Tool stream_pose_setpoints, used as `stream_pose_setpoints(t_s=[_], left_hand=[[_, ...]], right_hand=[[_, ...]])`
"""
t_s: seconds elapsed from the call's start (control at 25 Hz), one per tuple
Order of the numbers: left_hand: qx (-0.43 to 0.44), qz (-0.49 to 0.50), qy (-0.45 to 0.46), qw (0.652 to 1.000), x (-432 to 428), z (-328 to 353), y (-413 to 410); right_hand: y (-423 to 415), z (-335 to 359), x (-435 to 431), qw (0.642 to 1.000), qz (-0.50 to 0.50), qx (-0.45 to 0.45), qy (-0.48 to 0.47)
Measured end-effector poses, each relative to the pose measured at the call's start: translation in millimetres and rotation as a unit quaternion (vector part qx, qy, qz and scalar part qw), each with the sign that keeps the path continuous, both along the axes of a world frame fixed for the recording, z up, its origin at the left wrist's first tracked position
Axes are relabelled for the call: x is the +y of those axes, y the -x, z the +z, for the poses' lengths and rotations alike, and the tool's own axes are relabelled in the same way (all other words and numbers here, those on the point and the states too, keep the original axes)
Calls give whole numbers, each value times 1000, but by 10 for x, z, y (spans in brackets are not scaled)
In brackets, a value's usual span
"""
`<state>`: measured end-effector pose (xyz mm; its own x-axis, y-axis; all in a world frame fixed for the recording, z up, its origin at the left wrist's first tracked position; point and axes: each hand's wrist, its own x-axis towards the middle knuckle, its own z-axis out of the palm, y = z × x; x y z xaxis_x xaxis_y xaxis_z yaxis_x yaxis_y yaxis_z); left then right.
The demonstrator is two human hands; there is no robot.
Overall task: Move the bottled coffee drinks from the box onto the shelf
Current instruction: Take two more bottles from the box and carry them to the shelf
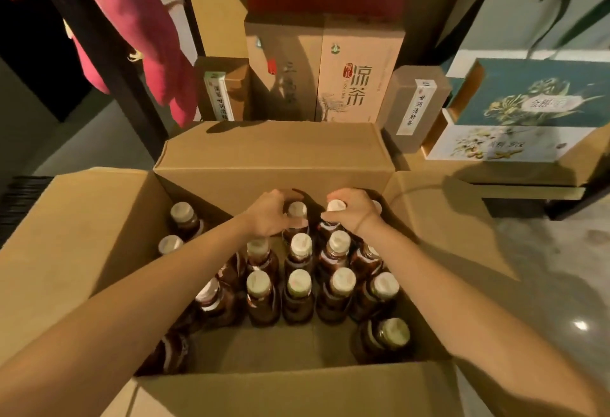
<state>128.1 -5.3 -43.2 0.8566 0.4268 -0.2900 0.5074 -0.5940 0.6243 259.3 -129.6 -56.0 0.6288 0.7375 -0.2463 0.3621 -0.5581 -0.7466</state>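
Box (264,393) flap foremost. Left hand (269,215) curls round the left bottle (297,209) at its neck. Right hand (355,213), just beside it, clasps the right bottle (336,205) at its cap. Bottles probably heavy, rigid, slick: hold beneath cap.

glossy grey floor (561,284), open cardboard box (82,235) resting on it

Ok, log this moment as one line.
left hand: grips left bottle | right hand: grips right bottle | box: open
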Motion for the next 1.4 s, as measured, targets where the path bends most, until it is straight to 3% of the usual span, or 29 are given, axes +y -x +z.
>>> stream_pose_setpoints(t_s=[0.4, 0.52, 0.64, 0.8, 1.04, 1.2, 1.4], left_hand=[[-13, -2, 209, 978, 237, -412, -113], [-2, -32, 194, 981, 265, -445, -116], [9, -52, 128, 990, 282, -507, -124], [0, -43, 130, 991, 300, -535, -107], [-77, 17, 209, 975, 226, -121, 90], [-167, 70, 256, 950, 196, 395, 340], [-316, 143, 208, 915, -22, 1264, 658]], right_hand=[[-52, -288, 68, 988, -32, 142, 44], [-104, -271, 70, 988, -5, 138, 72], [-97, -293, 89, 992, 17, 69, 107], [-57, -339, 50, 998, 21, 35, 54], [56, -119, 34, 993, -21, 108, -36], [146, 424, 57, 987, -11, 108, -115], [390, 1393, 65, 961, 6, 126, -247]])
